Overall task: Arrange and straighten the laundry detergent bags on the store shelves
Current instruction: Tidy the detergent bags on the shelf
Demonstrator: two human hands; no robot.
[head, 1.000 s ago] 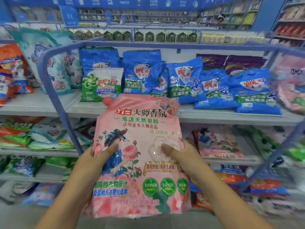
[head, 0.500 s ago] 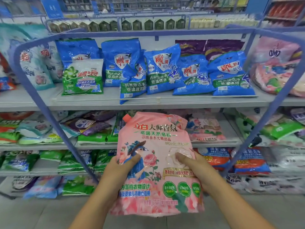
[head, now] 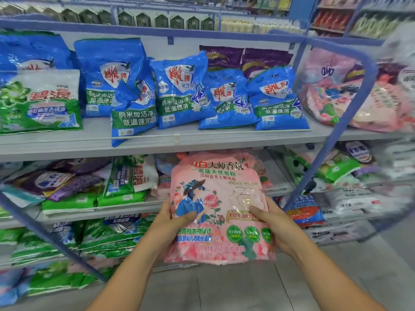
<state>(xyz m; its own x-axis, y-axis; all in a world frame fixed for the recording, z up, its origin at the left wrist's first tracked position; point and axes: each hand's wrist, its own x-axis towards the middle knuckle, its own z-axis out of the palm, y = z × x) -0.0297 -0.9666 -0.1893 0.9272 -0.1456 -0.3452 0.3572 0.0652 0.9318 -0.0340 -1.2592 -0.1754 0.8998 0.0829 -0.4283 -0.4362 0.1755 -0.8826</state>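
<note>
Two hands are holding one pink detergent bag (head: 219,209) upright in front of the shelving, its long axis running from 6 to 12 o'clock, printed face toward the camera, orange spout corner at the upper left, flat bottom seam at 6 o'clock. Left hand (head: 173,223) is gripping the bag's left edge at about 9 o'clock, thumb lying across the front film, remaining fingers hidden behind. Right hand (head: 272,223) is gripping the right edge at about 3 o'clock, thumb pressing on the front near a white flower print. Bag material: glossy, crinkled plastic film, soft-sided and plump, printed with roses, a figure in a blue hat and three green round seals. At 12 o'clock from it, a grey shelf (head: 202,142) is carrying a row of blue detergent bags (head: 182,90), shiny pillow-shaped packs, some leaning, one (head: 132,108) overhanging the shelf lip. At 10 o'clock a green-and-white bag (head: 40,102) is standing at the shelf front. Purple bags (head: 244,57) are lying behind the blue row. At 9 o'clock, on the lower shelf, green packs (head: 121,187) are lying in uneven stacks. At 2 o'clock, pink bags (head: 350,97) are piling behind a blue frame bar (head: 350,122).
</note>
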